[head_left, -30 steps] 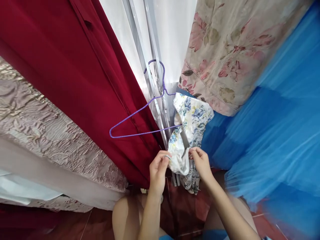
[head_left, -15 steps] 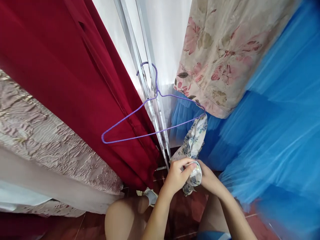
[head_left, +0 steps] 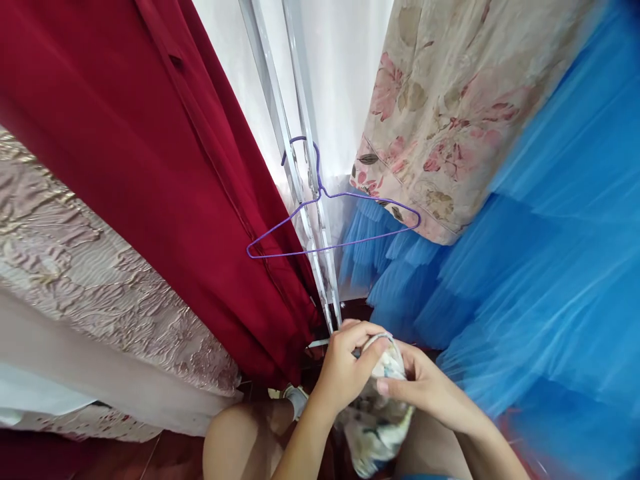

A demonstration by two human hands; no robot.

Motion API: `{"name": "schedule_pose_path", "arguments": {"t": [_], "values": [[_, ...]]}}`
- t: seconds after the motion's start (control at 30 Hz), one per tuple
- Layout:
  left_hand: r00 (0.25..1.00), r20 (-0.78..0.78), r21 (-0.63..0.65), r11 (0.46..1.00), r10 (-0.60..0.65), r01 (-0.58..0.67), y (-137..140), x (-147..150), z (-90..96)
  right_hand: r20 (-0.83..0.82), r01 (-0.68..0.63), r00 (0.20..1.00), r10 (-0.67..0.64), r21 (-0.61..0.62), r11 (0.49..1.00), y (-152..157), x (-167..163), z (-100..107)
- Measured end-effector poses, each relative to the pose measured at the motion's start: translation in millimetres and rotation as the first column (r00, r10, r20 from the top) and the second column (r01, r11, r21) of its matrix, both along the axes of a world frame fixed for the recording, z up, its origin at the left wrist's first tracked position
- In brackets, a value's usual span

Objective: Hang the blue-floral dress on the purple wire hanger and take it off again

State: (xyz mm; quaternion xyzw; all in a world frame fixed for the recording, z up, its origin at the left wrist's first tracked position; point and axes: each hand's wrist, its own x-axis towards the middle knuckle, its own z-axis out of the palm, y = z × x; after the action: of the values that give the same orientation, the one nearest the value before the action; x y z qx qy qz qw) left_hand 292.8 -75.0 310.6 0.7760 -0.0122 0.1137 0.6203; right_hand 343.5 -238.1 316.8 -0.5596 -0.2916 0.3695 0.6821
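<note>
A white piece of cloth with a blue and yellowish floral print (head_left: pixel 377 433) is bunched between my two hands, its lower part hanging over my lap and blurred. My left hand (head_left: pixel 350 360) pinches its rounded upper edge from the left. From the other side my right hand (head_left: pixel 423 380) grips the same edge, thumb in front and fingers partly hidden behind. What kind of garment it is I cannot make out. Beyond my hands a purple wire hanger (head_left: pixel 345 245) hangs by its hook from a white metal rail, with nothing on it.
White metal bars (head_left: pixel 303 153) run down the middle. To the left hang a dark red cloth (head_left: pixel 165 153) and a pale embossed fabric (head_left: pixel 100 267). A beige floral cloth (head_left: pixel 440 127) and blue tulle (head_left: pixel 545 267) hang at the right. My bent knee (head_left: pixel 240 440) is below.
The floral cloth has come off the hanger's right end and is now gathered low in my hands. The hanger has swung back, away from me. My right thumb now shows in front of the cloth.
</note>
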Motion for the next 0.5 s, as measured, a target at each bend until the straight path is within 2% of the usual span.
{"name": "schedule_pose_path", "arguments": {"t": [0.03,0.1,0.13,0.17,0.2,0.3,0.4,0.47,0.5], "values": [[0.993,-0.04,-0.181,0.978,-0.112,0.103,1.4,-5.1,-1.3,-0.009,-0.037,0.999,0.037,0.002,0.999,0.1,0.6,4.8],[0.945,-0.049,-0.497,0.828,-0.324,0.258,0.9,-16.2,-8.6,0.021,-0.063,0.998,0.064,-0.022,0.998,-2.4,2.4,15.7],[0.924,-0.035,-0.579,0.761,-0.382,0.293,-1.2,-21.8,-14.2,0.06,-0.027,0.998,0.029,-0.031,0.999,-4.5,3.5,21.0],[0.916,-0.031,-0.606,0.737,-0.399,0.301,-4.0,-27.3,-20.6,0.109,0.03,0.994,-0.026,-0.036,0.999,-6.8,4.6,25.7],[0.918,-0.048,-0.588,0.754,-0.394,0.293,-6.9,-32.6,-27.4,0.165,0.099,0.982,-0.093,-0.029,0.995,-9.1,5.8,29.5],[0.931,-0.184,-0.388,0.894,-0.314,0.225,-8.5,-47.2,-46.8,0.311,0.331,0.89,-0.334,0.065,0.942,-16.7,10.9,36.3],[0.927,-0.317,-0.172,0.973,-0.203,0.154,9.0,-60.4,-58.9,0.274,0.57,0.751,-0.601,0.191,0.799,-25.7,20.1,41.9],[0.929,-0.355,-0.018,0.994,-0.109,0.11,28.9,-67.8,-61.7,0.215,0.658,0.69,-0.691,0.213,0.723,-31.1,30.6,47.9],[0.932,-0.354,0.057,0.994,-0.072,0.098,39.9,-70.8,-61.5,0.215,0.676,0.672,-0.708,0.211,0.706,-32.7,37.6,51.4]]}}
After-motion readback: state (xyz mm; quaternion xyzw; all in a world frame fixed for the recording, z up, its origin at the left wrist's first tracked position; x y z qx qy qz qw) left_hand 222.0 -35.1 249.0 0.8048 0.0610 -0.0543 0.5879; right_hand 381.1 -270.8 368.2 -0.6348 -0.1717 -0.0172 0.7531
